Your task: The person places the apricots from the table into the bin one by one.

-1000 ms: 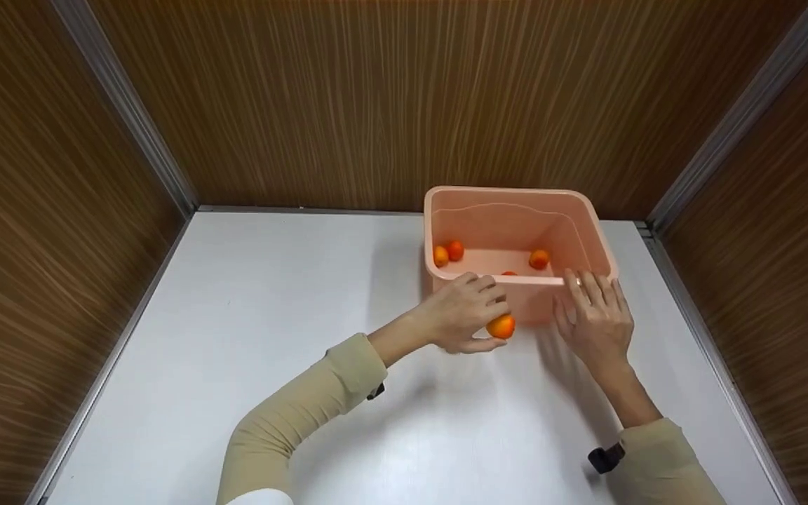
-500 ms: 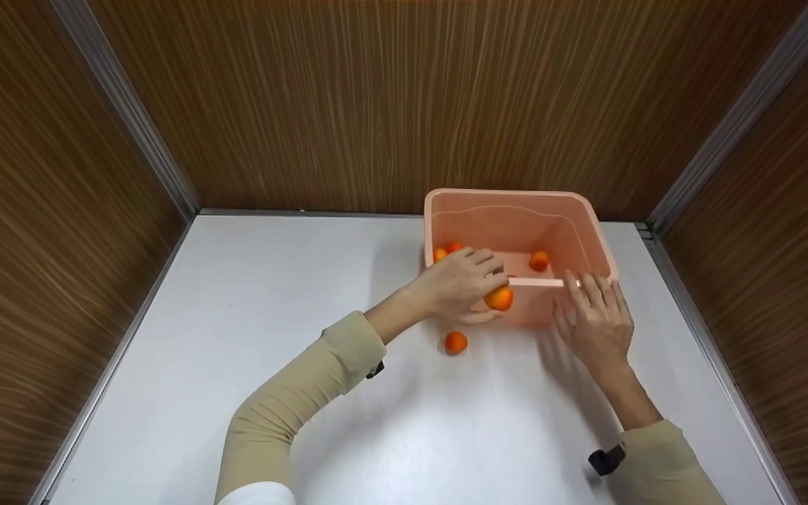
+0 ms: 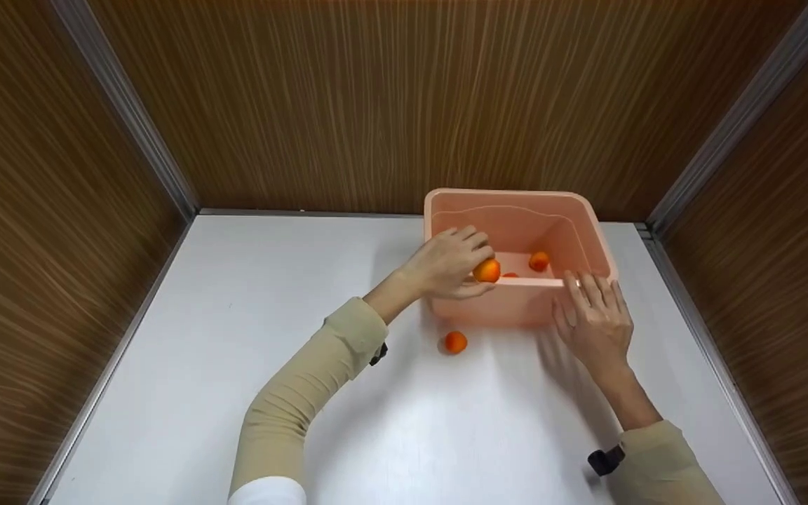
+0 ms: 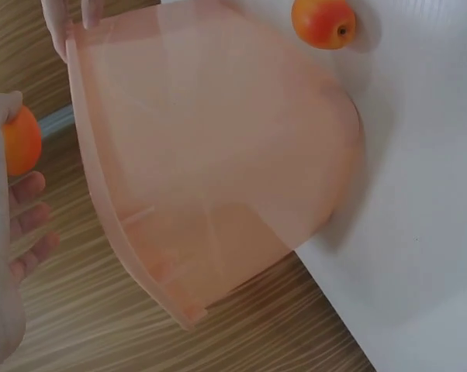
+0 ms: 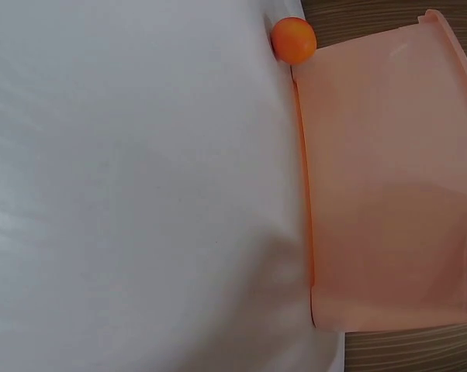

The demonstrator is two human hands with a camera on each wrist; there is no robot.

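Left hand (image 3: pixel 446 265) grip curls round a smooth orange fruit (image 3: pixel 487 271) above glossy pink tub (image 3: pixel 516 308); right hand (image 3: pixel 595 317) flat

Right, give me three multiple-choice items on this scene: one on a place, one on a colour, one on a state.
1. Where is the loose orange fruit?
A. On the white table in front of the bin
B. On the bin's rim
C. In the right hand

2. What colour is the bin?
A. Blue
B. Pale pink
C. Green

3. What is the left hand doing?
A. Lying flat on the table
B. Holding a fruit over the bin
C. Gripping a sleeve

Answers: 1 A, the head view shows it on the table just clear of the near wall. 2 B, all views show pink plastic. 3 B, its fingers curl round the fruit above the near rim, while the right hand rests open against the bin.
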